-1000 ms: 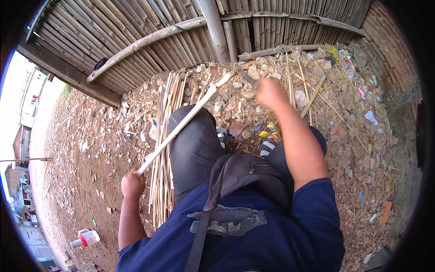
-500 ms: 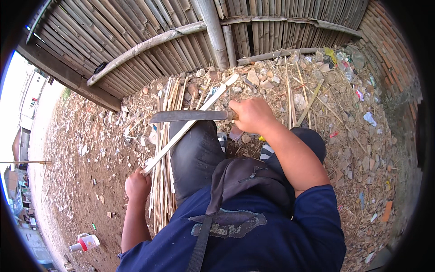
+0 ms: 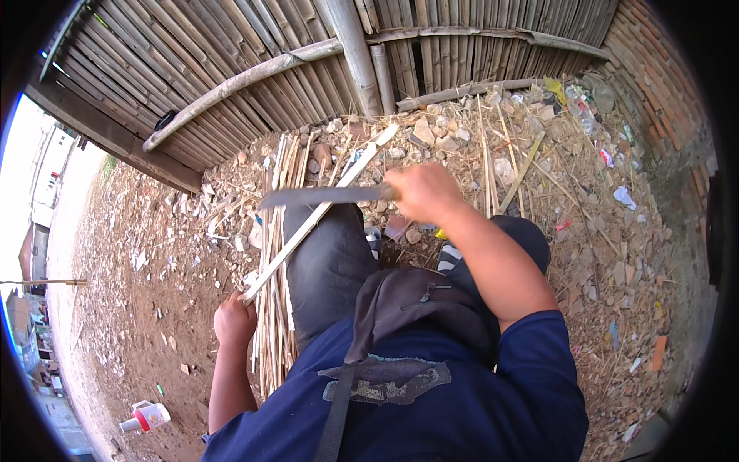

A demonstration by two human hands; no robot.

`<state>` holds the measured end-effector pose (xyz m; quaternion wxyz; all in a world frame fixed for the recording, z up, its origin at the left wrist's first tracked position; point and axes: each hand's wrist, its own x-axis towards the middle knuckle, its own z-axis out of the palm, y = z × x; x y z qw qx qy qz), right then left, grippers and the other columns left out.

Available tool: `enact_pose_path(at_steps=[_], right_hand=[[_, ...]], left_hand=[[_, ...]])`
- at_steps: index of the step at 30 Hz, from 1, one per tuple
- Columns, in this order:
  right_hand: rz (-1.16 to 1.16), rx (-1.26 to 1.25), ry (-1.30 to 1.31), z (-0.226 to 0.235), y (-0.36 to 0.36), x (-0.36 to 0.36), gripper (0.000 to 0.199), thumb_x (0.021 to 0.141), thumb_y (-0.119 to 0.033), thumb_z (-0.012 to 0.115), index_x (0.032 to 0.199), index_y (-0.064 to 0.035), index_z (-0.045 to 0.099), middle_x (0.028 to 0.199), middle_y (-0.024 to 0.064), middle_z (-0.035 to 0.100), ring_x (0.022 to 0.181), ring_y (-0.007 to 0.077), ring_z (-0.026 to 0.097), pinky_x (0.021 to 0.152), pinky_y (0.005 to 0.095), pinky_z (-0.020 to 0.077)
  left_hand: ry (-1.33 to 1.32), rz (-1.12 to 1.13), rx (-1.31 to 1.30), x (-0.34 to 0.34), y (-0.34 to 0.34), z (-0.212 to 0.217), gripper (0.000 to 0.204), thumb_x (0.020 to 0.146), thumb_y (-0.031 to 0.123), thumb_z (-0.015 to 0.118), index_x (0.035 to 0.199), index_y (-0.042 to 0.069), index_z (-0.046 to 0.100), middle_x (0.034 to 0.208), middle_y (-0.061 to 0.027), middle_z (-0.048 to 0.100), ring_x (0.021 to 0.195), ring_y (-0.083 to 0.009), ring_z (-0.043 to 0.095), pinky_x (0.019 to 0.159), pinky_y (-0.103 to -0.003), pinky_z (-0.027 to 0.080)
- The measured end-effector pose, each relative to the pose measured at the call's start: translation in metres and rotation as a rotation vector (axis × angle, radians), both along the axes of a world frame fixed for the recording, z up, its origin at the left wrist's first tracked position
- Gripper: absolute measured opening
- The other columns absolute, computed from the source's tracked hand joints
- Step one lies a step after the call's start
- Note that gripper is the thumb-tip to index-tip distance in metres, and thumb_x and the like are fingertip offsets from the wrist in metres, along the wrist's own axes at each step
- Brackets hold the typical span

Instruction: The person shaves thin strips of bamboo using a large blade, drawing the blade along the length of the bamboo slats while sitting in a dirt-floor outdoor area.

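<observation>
Right hand (image 3: 422,192) gripping knife (image 3: 323,197), blade now swung down across bamboo strip (image 3: 315,219); left hand (image 3: 235,319) clamps strip's near end. Cutting stroke underway.

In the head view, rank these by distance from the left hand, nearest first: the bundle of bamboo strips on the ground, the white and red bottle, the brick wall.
From the left hand:
1. Bundle of bamboo strips, right beside the hand, to its right.
2. White and red bottle, on the dirt below and to its left.
3. Brick wall, far across at the upper right.
</observation>
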<state>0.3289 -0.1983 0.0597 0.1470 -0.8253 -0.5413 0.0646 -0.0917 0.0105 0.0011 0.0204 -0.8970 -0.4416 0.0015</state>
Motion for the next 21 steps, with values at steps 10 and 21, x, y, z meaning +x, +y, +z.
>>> enact_pose_path(at_steps=[10, 21], right_hand=[[-0.614, 0.005, 0.197, -0.071, -0.035, 0.113, 0.030, 0.084, -0.015, 0.064, 0.113, -0.0103, 0.069, 0.110, 0.0195, 0.073, 0.103, 0.0372, 0.070, 0.090, 0.0477, 0.0545], [-0.244, 0.104, 0.194, 0.002, -0.008, 0.031, 0.011, 0.084, -0.015, 0.066, 0.095, -0.0124, 0.065, 0.074, 0.0075, 0.067, 0.065, 0.0245, 0.066, 0.060, 0.0420, 0.0524]], left_hand=[[0.036, 0.049, -0.034, -0.060, 0.017, -0.024, 0.023, 0.089, 0.026, 0.060, 0.095, 0.005, 0.068, 0.087, -0.0261, 0.069, 0.077, -0.0453, 0.069, 0.067, -0.056, 0.056], [-0.031, 0.029, -0.002, -0.020, -0.001, -0.008, 0.023, 0.091, 0.025, 0.057, 0.082, 0.005, 0.062, 0.072, -0.0236, 0.067, 0.069, -0.0445, 0.068, 0.064, -0.055, 0.055]])
